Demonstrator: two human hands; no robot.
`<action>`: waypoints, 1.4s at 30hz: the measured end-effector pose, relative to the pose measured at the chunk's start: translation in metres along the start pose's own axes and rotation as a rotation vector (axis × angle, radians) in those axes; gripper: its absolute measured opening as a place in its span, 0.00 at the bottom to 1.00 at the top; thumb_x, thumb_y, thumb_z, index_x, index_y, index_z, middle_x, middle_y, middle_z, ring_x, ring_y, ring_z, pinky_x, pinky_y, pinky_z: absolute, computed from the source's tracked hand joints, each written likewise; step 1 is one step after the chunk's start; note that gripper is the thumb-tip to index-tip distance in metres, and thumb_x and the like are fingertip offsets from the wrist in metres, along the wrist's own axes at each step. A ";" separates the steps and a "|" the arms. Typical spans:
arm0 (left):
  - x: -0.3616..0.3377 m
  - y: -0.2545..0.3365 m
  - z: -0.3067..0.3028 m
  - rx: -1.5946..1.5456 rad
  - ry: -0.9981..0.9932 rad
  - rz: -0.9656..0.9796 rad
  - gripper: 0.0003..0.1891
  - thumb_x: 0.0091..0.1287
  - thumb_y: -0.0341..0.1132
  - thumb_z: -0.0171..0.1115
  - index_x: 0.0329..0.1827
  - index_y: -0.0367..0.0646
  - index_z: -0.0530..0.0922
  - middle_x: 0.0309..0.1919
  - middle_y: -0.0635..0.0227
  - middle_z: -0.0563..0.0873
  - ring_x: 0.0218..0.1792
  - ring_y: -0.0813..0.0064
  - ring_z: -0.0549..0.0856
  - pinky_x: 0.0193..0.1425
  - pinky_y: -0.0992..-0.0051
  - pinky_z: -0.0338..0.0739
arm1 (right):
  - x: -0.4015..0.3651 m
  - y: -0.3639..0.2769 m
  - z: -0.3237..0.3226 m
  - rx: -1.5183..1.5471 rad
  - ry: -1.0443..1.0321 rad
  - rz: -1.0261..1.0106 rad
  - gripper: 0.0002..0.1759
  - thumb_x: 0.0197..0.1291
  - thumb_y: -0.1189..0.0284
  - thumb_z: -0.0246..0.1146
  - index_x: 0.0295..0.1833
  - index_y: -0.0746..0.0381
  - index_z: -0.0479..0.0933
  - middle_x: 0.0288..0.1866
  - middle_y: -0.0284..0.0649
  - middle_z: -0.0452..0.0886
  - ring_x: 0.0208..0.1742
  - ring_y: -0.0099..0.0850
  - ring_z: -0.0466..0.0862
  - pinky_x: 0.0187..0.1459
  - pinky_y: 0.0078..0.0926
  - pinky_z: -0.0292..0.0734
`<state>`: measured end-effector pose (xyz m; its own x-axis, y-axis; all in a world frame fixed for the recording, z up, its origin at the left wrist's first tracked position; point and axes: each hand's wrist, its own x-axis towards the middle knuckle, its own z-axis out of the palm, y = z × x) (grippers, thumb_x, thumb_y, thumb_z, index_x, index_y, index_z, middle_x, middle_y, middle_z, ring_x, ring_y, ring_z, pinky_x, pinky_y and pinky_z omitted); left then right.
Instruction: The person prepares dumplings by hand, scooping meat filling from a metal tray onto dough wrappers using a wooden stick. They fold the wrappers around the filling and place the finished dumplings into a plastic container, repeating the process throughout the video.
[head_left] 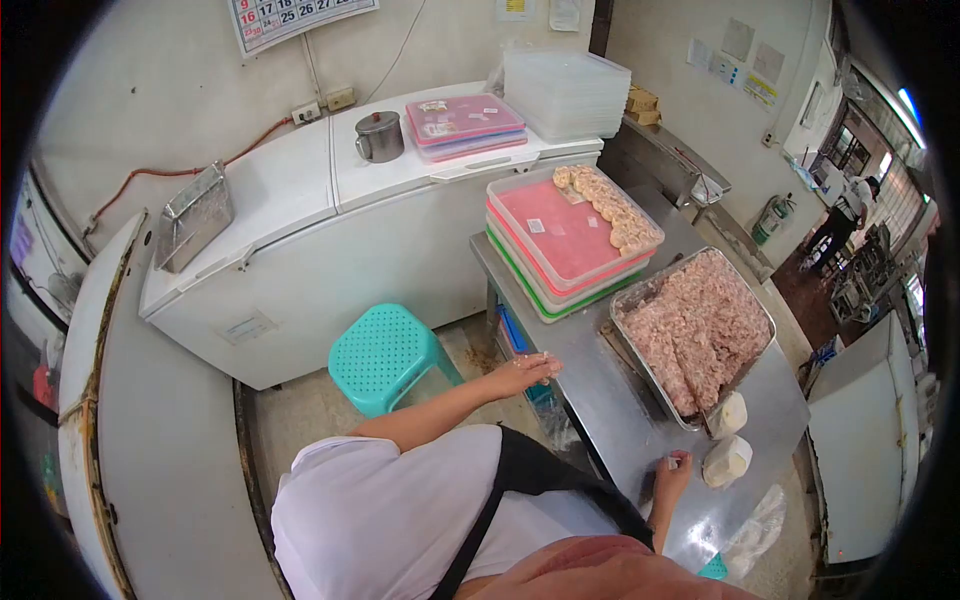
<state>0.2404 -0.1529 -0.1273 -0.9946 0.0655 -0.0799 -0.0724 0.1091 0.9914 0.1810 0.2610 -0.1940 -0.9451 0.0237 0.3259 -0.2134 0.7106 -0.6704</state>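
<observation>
My left hand [528, 372] is held over the near left edge of the steel table [625, 430], fingers curled together with pale smears on them; whatever lies inside is hidden. Low on the right, my right hand [674, 474] pinches a small white piece between thumb and finger. Just beside it stands a white stack of what look like dumpling wrappers [727, 461], with a second stack [728, 415] behind. A deep metal tray [655, 398] heaped with ground meat [700, 325] sits beyond them. Filled dumplings [612, 212] line two sides of a pink-based tray [550, 222] on stacked trays.
Left of the table is a green plastic stool [383, 350]. White chest freezers [330, 260] along the wall carry a metal pitcher [380, 137], lidded pink trays [465, 117], clear containers [565, 90] and a metal pan [195, 218]. Another person [848, 222] stands far right.
</observation>
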 end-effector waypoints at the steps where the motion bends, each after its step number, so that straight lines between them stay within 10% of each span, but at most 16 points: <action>1: 0.000 -0.002 0.008 0.025 -0.020 0.013 0.26 0.74 0.51 0.48 0.62 0.40 0.74 0.51 0.66 0.81 0.47 0.74 0.81 0.53 0.74 0.75 | -0.006 -0.002 -0.006 0.145 -0.018 0.003 0.08 0.54 0.76 0.61 0.41 0.63 0.73 0.33 0.39 0.75 0.29 0.33 0.76 0.35 0.30 0.74; 2: -0.002 -0.005 0.017 0.019 -0.026 0.015 0.26 0.74 0.51 0.48 0.62 0.40 0.74 0.51 0.66 0.81 0.47 0.74 0.81 0.53 0.74 0.75 | -0.015 -0.004 -0.016 0.560 -0.161 0.337 0.08 0.54 0.79 0.57 0.41 0.61 0.73 0.33 0.35 0.73 0.30 0.25 0.75 0.32 0.24 0.74; 6: -0.010 0.003 0.054 0.028 -0.071 -0.059 0.26 0.72 0.54 0.50 0.62 0.43 0.75 0.48 0.71 0.82 0.46 0.79 0.78 0.52 0.75 0.74 | -0.039 -0.028 -0.065 1.084 -0.195 0.648 0.10 0.53 0.80 0.56 0.43 0.62 0.73 0.35 0.39 0.77 0.28 0.29 0.79 0.29 0.23 0.77; 27: -0.052 0.015 0.197 0.226 -0.154 0.045 0.24 0.72 0.52 0.51 0.57 0.41 0.76 0.48 0.62 0.82 0.51 0.69 0.80 0.58 0.70 0.73 | -0.095 0.033 -0.152 1.120 -0.342 0.575 0.07 0.65 0.68 0.60 0.39 0.59 0.71 0.12 0.25 0.60 0.08 0.17 0.56 0.10 0.18 0.51; 33: -0.043 0.027 0.193 0.439 -0.143 0.154 0.23 0.70 0.50 0.56 0.56 0.40 0.75 0.52 0.57 0.78 0.54 0.62 0.79 0.60 0.67 0.72 | -0.097 0.034 -0.142 1.226 -0.324 0.636 0.10 0.63 0.69 0.61 0.47 0.61 0.71 0.23 0.32 0.71 0.21 0.24 0.72 0.23 0.22 0.70; 35: -0.032 0.022 0.186 0.532 -0.144 0.218 0.22 0.69 0.49 0.58 0.56 0.40 0.75 0.51 0.56 0.78 0.55 0.61 0.78 0.60 0.66 0.72 | -0.100 0.035 -0.140 1.409 -0.340 0.567 0.18 0.58 0.75 0.60 0.54 0.62 0.69 0.36 0.39 0.75 0.38 0.32 0.79 0.42 0.32 0.78; 36: -0.025 0.014 0.180 0.630 -0.144 0.304 0.23 0.66 0.49 0.60 0.55 0.40 0.75 0.51 0.55 0.78 0.55 0.59 0.77 0.60 0.64 0.71 | -0.100 0.042 -0.142 1.515 -0.425 0.543 0.29 0.53 0.80 0.59 0.63 0.62 0.64 0.46 0.44 0.75 0.49 0.40 0.78 0.55 0.39 0.76; 42: 0.033 -0.014 0.131 1.028 -0.295 0.334 0.30 0.54 0.50 0.68 0.56 0.41 0.76 0.58 0.48 0.74 0.60 0.47 0.73 0.65 0.57 0.67 | -0.099 0.011 -0.144 1.436 -0.290 0.553 0.34 0.61 0.77 0.59 0.72 0.62 0.57 0.57 0.46 0.75 0.56 0.41 0.77 0.61 0.40 0.72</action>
<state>0.2184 -0.0222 -0.1570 -0.8867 0.4620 0.0177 0.4255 0.8005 0.4220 0.3077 0.3670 -0.1376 -0.9604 -0.2064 -0.1873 0.2745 -0.5839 -0.7640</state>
